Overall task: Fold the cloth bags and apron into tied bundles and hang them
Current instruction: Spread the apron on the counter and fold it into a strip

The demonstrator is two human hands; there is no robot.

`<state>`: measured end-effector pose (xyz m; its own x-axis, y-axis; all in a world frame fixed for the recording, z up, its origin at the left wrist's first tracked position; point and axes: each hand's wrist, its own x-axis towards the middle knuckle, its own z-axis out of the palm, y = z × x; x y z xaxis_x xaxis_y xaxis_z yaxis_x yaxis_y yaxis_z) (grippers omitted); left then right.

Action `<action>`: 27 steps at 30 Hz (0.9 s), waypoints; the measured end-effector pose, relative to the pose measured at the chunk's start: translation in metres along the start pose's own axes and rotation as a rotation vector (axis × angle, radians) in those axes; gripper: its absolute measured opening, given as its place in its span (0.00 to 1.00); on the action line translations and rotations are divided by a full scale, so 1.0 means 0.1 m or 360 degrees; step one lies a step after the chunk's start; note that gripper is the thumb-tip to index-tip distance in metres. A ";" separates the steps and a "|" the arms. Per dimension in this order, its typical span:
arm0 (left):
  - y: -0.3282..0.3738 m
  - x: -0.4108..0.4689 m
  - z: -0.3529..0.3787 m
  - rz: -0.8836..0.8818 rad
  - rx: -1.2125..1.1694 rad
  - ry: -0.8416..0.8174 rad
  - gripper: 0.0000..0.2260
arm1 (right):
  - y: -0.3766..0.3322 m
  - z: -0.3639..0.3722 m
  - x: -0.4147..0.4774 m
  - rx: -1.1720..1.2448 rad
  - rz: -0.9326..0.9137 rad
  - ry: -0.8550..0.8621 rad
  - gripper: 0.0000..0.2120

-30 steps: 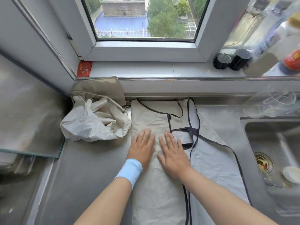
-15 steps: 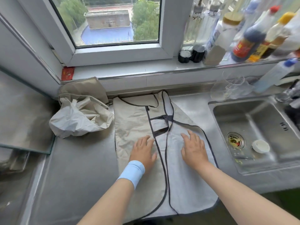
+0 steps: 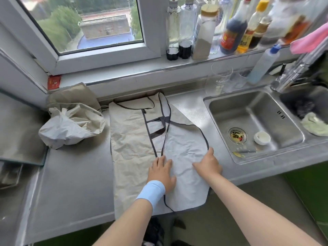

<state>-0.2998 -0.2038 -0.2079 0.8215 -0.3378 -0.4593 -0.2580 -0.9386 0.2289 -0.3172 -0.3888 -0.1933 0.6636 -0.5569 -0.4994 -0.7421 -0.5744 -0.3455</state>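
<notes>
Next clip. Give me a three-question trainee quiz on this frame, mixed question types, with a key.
1. True or false: the apron is already tied into a bundle.
2. What does the right hand touch? A) the sink B) the apron's right edge C) the window sill
3. Fill in: the crumpled cloth bags lie to the ___ of the apron.
Key: 1 false, it lies spread on the counter under both hands; 2 B; 3 left.

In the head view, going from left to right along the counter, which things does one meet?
crumpled cloth bags → apron → sink drain → white cap → pale green rag
</notes>
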 end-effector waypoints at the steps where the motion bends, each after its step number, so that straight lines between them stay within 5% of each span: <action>1: -0.04 0.02 -0.04 0.0014 -0.0060 -0.0036 0.29 | -0.02 -0.02 0.00 0.0122 0.0043 0.0007 0.34; 6: -0.09 0.03 -0.49 -0.0155 -0.0961 -0.0192 0.22 | -0.33 -0.21 -0.19 0.0311 -0.0158 -0.0138 0.10; 10: -0.28 -0.10 -0.96 -0.0412 -0.2132 -0.0491 0.22 | -0.87 -0.26 -0.48 0.0427 -0.0513 -0.0444 0.09; 15: -0.83 -0.31 -1.22 -0.0438 -0.2515 -0.0616 0.29 | -1.43 0.02 -0.85 0.0403 -0.0818 -0.0842 0.09; 19: -1.35 -0.44 -1.11 -0.0603 -0.2172 -0.0455 0.18 | -1.63 0.39 -0.97 0.0149 -0.0880 -0.1098 0.29; 24: -1.88 -0.44 -0.80 -0.0789 -0.1052 -0.0187 0.12 | -1.64 0.82 -0.97 -0.0389 -0.1070 -0.0529 0.14; 27: -2.06 -0.41 -0.64 -0.0810 -0.0613 -0.0285 0.15 | -1.59 1.05 -0.92 -0.0870 -0.1078 -0.0398 0.22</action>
<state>-0.2474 0.0077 -0.1810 0.6870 0.1040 -0.7191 0.3678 -0.9034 0.2207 -0.2705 -0.1832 -0.1755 0.8546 0.1142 -0.5066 -0.0094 -0.9720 -0.2349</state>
